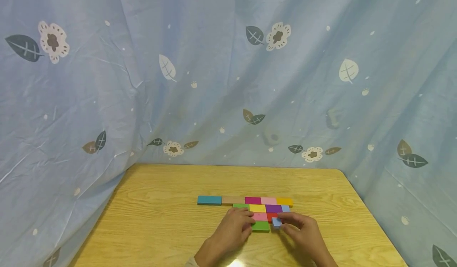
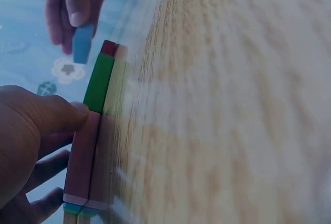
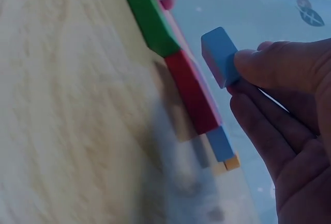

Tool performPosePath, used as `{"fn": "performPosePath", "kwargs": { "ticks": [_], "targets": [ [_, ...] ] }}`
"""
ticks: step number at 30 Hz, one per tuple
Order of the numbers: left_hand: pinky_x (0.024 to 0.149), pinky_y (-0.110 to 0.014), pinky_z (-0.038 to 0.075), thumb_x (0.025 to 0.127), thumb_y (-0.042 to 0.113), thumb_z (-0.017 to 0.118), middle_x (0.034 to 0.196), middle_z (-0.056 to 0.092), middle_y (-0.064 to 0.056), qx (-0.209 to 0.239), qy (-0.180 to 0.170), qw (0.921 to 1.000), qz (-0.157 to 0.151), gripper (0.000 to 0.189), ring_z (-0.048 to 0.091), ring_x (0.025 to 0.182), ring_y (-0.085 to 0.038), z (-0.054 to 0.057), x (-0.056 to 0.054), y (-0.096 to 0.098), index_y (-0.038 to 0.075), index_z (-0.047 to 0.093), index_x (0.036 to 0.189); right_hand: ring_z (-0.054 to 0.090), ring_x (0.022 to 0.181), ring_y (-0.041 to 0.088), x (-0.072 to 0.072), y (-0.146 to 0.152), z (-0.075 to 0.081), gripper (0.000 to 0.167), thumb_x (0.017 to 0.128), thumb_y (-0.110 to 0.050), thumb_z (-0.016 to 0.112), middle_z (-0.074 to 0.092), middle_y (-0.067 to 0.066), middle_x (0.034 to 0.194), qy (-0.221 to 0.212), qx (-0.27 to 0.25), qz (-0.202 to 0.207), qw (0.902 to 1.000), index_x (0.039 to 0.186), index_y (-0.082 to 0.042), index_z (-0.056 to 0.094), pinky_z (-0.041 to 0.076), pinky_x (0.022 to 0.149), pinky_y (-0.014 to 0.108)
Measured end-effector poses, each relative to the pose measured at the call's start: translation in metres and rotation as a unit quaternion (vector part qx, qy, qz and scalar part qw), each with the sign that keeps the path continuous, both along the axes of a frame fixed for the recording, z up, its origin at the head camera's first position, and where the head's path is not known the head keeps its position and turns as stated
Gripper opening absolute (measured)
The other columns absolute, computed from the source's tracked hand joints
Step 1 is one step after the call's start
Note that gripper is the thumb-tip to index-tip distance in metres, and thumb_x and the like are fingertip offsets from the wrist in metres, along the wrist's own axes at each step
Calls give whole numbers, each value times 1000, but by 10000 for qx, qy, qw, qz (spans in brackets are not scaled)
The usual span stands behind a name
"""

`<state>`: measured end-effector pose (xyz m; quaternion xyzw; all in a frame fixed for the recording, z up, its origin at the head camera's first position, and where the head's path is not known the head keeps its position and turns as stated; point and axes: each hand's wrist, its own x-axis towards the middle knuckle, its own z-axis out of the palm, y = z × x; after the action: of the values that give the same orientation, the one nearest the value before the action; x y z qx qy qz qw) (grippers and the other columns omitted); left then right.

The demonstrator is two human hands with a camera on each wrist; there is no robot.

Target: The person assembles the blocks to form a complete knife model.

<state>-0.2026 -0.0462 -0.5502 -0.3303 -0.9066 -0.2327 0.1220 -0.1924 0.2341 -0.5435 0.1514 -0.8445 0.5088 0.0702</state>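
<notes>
My right hand (image 1: 305,233) pinches a small light blue block (image 1: 276,223) between thumb and fingers. In the right wrist view this blue block (image 3: 218,56) is tilted beside a red block (image 3: 192,94). The left hand (image 1: 233,224) rests at the left of the front rows, hiding part of them. Its thumb touches near where a green block (image 2: 99,81) meets a pink block (image 2: 84,151) in the left wrist view; its other fingers spread over the blocks. The front green block (image 1: 260,226) lies before a pink one (image 1: 260,216).
Flat coloured blocks lie in staggered rows on the wooden table (image 1: 160,211). The back row runs from a teal block (image 1: 209,200) through a tan one (image 1: 233,200) to an orange one (image 1: 285,201). A pale blue patterned curtain (image 1: 214,80) hangs behind and along the sides.
</notes>
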Motion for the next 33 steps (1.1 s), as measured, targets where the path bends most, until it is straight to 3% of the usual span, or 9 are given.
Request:
{"fn": "performPosePath", "kwargs": {
  "ticks": [8, 19, 33],
  "targets": [
    [111, -53, 60, 95, 9, 79, 127, 81, 0, -32, 154, 9999, -21, 21, 73, 130, -25, 0, 0, -1, 16, 86, 113, 74, 112, 6, -1, -7, 2, 27, 91, -7, 89, 84, 0, 118, -441, 710, -174, 9963, 114, -20, 86, 64, 93, 23],
    [110, -54, 60, 95, 10, 79, 128, 81, 0, -93, 207, 9997, -47, 20, 72, 131, -25, 1, 1, -2, 16, 86, 113, 77, 108, 9, -3, -11, -5, 30, 88, -7, 92, 85, -7, 108, 223, 1276, -126, 9915, 114, -19, 85, 68, 93, 30],
    [113, -52, 58, 96, 12, 80, 131, 80, 2, -165, 52, 9998, 34, 21, 71, 134, -24, -1, 1, 0, 18, 85, 115, 77, 104, 7, -2, -14, -8, 34, 85, -1, 92, 83, -10, 109, 430, 1602, -180, 9860, 112, -21, 84, 67, 95, 31]
  ]
}}
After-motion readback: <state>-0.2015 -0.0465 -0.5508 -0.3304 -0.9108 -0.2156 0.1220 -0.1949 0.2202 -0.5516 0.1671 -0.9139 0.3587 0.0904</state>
